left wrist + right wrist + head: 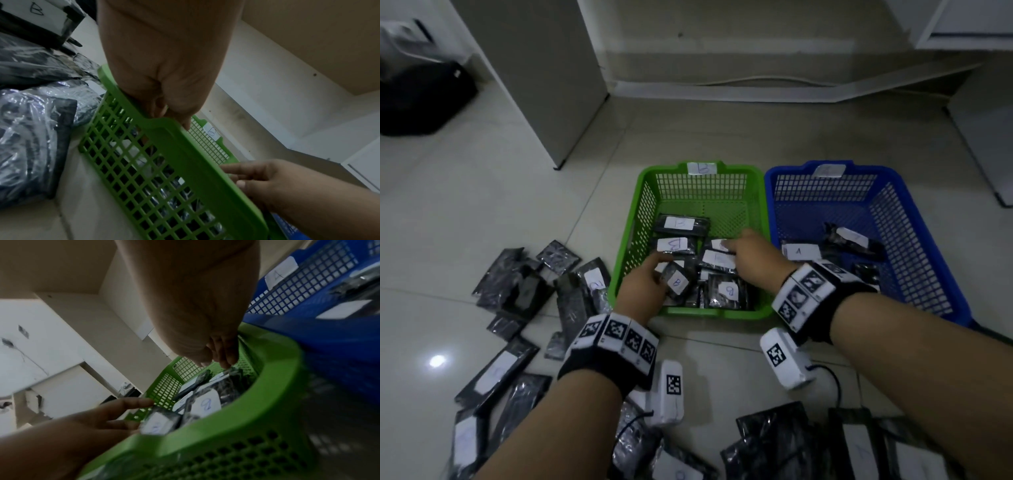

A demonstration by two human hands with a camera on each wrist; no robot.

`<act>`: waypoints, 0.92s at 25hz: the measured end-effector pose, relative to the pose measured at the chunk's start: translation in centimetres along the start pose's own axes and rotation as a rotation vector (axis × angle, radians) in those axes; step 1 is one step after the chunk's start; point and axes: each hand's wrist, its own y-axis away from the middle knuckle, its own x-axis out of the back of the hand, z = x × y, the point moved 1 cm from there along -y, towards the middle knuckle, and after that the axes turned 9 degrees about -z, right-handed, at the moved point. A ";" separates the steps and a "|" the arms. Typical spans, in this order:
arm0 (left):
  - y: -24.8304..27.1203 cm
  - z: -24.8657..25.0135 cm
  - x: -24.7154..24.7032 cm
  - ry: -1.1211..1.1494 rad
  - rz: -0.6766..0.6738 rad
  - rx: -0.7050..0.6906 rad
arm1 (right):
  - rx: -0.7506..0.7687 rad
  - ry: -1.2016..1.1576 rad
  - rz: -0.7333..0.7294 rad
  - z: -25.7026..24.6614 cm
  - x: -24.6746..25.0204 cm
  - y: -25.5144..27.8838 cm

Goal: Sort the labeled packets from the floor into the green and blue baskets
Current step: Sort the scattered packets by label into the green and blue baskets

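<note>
Head view: high, facing down over both baskets. Wrist views: low, close, angled upward along each palm; both share the green basket [195,175] rim.

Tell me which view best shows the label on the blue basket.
The right wrist view: the blue basket's label sits close and its "A" is readable. In the head view the label is blurred and unreadable. The left wrist view shows only a sliver of the basket, no label.

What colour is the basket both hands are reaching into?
Green, seen best in the head view.
</note>
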 end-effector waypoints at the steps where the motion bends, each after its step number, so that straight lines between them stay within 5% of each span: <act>1: 0.1 0.2 -0.1 -0.055 -0.063 -0.022 | 0.021 -0.101 0.069 -0.1 -0.2 1.5; 4: -0.4 -0.2 -0.4 -0.183 -0.127 -0.026 | 0.158 -0.357 0.290 -0.9 -2.1 7.7; 6: 0.4 -0.7 -0.7 -0.176 0.049 -0.086 | 0.199 -0.419 0.302 -1.0 -4.4 11.6; 8: 2.8 -0.7 -1.7 -0.193 0.335 -0.256 | 0.182 -0.388 0.151 -0.6 -7.0 13.9; 10: 6.3 -0.1 -3.8 -0.266 0.422 -0.399 | 0.143 -0.224 -0.106 0.2 -8.8 14.9; 12: 9.5 -0.3 -6.6 -0.230 0.204 -0.494 | 0.067 -0.011 -0.294 1.4 -9.5 15.5; 16: 13.8 -2.2 -11.5 -0.177 -0.483 -0.326 | -0.049 0.098 -0.464 3.0 -10.8 18.0; 23: 13.4 -1.9 -12.3 -0.242 -0.682 -0.197 | -0.087 -0.098 -0.450 3.2 -10.6 17.7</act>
